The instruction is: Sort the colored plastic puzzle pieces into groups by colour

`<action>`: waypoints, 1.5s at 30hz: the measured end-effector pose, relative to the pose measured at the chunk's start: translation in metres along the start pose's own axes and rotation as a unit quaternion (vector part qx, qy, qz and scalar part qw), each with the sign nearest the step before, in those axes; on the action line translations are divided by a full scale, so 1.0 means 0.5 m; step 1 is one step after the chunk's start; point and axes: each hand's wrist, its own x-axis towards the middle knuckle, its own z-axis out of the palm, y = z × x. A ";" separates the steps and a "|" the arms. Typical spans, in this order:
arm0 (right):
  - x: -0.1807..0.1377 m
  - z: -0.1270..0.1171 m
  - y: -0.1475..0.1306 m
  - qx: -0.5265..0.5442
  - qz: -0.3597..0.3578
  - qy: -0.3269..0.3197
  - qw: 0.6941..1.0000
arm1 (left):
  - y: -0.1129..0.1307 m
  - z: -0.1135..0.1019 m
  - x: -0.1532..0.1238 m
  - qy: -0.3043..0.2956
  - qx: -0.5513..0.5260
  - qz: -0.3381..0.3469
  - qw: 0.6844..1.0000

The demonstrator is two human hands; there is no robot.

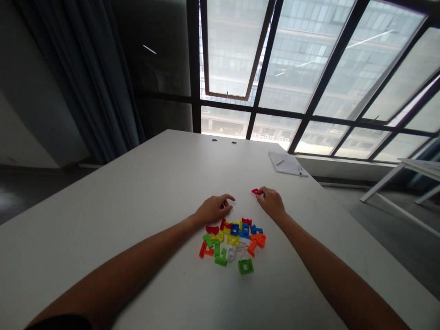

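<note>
My right hand [271, 200] pinches a small red plastic piece [255, 191] between thumb and fingertips, low over the white table [165, 183] beyond a loose pile of parts. To its left, my left hand [215, 208] rests near the table with fingers curved and apart, holding nothing. Just below the hands lie several coloured plastic building pieces: blue pieces [245, 229], yellow pieces [233, 239], red pieces [212, 229], green pieces [220, 260], orange pieces [252, 248] and white pieces [231, 254]. A square green piece [245, 266] with an opening sits closest to me.
A notepad [287, 164] lies at the table's far right, with a pen [300, 171] at its edge. Two round cable holes [214, 140] are set at the far end. Windows stand behind, a dark curtain [85, 78] hangs left, another table [419, 167] stands right.
</note>
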 end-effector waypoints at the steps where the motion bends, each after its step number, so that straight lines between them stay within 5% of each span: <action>1: -0.001 0.000 -0.002 -0.015 -0.006 -0.005 1.000 | 0.002 -0.001 0.000 -0.001 0.002 0.000 1.000; 9: 0.016 0.011 -0.035 -0.023 -0.050 -0.037 0.998 | 0.008 -0.002 0.003 0.000 0.019 -0.003 1.000; 18: 0.153 0.089 -0.140 -0.062 -0.012 -0.084 0.994 | 0.011 -0.005 0.001 0.000 0.026 0.004 1.000; 25: 0.174 0.120 -0.134 -0.042 0.003 -0.086 0.995 | 0.007 -0.006 0.000 -0.004 0.025 0.013 1.000; 33: 0.079 0.066 -0.106 0.098 -0.093 -0.092 0.986 | 0.011 -0.007 -0.001 -0.004 0.017 0.012 1.000; 39: -0.020 -0.030 -0.075 0.354 -0.132 -0.218 0.900 | 0.007 -0.001 0.002 0.004 0.023 0.003 1.000; 42: -0.039 -0.070 -0.074 0.378 -0.149 -0.292 0.866 | 0.005 0.000 0.003 0.004 0.027 0.000 1.000; 45: -0.042 -0.082 -0.081 0.341 -0.190 -0.305 0.869 | 0.004 -0.002 0.004 0.001 0.032 0.002 0.999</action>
